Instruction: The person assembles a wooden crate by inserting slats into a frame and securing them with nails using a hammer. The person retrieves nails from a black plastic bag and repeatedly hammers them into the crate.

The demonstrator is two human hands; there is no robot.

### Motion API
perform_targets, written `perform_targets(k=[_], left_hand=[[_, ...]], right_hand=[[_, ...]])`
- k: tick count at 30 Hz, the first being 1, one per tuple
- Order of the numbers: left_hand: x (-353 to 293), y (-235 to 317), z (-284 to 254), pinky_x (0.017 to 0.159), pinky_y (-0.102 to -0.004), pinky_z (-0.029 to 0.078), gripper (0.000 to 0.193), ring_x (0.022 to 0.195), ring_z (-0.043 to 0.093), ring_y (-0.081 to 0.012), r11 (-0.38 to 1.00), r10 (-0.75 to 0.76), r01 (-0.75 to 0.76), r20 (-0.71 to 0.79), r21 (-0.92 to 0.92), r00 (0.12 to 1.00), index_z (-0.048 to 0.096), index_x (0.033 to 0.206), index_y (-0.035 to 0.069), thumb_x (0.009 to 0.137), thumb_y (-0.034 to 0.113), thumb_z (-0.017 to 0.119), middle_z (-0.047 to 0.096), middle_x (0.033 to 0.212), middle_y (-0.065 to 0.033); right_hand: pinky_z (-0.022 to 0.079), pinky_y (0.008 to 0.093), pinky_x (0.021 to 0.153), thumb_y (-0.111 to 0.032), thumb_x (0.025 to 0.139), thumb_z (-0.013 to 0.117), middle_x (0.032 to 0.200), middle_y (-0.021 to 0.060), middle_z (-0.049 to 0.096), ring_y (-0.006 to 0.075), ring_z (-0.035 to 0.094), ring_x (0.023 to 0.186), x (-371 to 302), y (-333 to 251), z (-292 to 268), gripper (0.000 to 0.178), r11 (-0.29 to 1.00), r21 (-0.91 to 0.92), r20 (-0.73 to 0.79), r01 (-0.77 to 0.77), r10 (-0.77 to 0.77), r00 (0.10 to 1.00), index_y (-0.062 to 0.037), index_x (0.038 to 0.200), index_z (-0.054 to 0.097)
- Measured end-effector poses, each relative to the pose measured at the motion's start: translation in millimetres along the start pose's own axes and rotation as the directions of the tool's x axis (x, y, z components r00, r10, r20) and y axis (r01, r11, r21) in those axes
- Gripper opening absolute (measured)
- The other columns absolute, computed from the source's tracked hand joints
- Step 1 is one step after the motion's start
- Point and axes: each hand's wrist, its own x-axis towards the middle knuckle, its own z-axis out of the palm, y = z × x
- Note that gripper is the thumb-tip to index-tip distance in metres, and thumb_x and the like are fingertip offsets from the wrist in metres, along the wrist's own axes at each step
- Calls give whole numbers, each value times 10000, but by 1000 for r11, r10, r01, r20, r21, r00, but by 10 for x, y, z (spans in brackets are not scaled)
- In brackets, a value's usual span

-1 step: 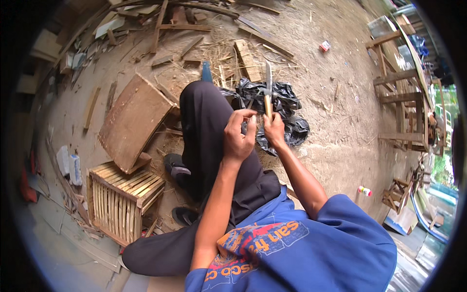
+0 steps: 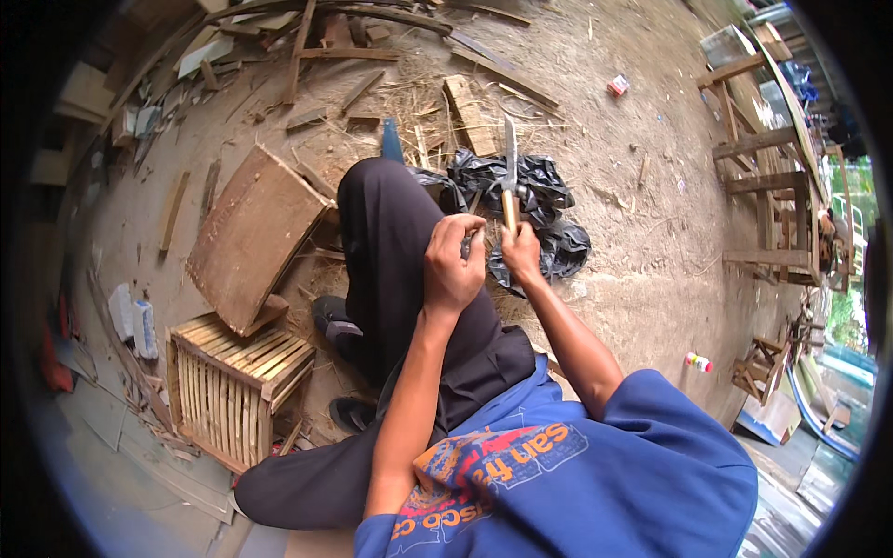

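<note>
My right hand is wrapped round the light wooden handle of a long-bladed knife, with the blade pointing away from me. Just left of it, my left hand is curled above my knee, thumb and fingertips drawn together. Whatever it may hold is too small or hidden to make out. Beneath the knife and beyond both hands lies crumpled black plastic on the ground.
A brown wooden panel leans by a slatted wooden crate at my left. A blue blade-like piece, a wood block and scattered offcuts lie ahead. Wooden frames stand at right, with a small bottle on the ground.
Both hands and the knife sit slightly further left in the picture, along with a small shift of the whole view. My left thumb and fingertips look a little closer together.
</note>
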Motion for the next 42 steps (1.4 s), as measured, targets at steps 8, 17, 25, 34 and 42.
perform_targets(k=[8,17,25,34,42], left_hand=[[46,19,-18,841,-311,528,132,906,662,-192,991,-123,122,-29,-50,992,658,1022,-3,901,-22,610,679,988,-100],[78,82,48,840,-328,527,128,897,663,-225,993,-55,51,34,106,998,664,999,-5,885,-27,612,683,972,-115],[-26,-35,5,962,-323,484,197,1061,579,-184,991,-133,131,-151,-24,980,583,1156,-33,965,-2,546,571,1177,-114],[100,87,-158,1007,-308,432,243,1100,551,-169,981,-192,186,-256,-46,948,548,1224,-43,988,16,549,571,1205,-101],[197,227,-546,1077,-367,433,253,1217,543,-189,905,-355,229,-341,-359,870,524,1261,-10,1016,44,488,585,1259,-130]], right_hand=[[484,491,901,-134,940,626,1089,278,608,441,605,1036,-498,878,621,275,995,30,54,100,-102,993,49,1136,567],[416,476,1041,-42,864,582,1167,240,541,402,527,1164,175,1521,-174,317,949,-106,-539,-297,196,819,49,1163,526],[516,387,851,-58,903,662,1040,163,617,298,628,955,289,-37,104,237,930,215,-119,299,-279,953,1,1128,619],[498,500,939,-198,783,784,1154,276,608,457,601,1076,412,-142,1695,534,897,36,468,442,-405,785,10,1232,583],[433,490,986,-241,750,841,1363,212,498,404,509,1240,31,-332,1315,768,895,-97,302,435,-390,870,-52,1403,485]])
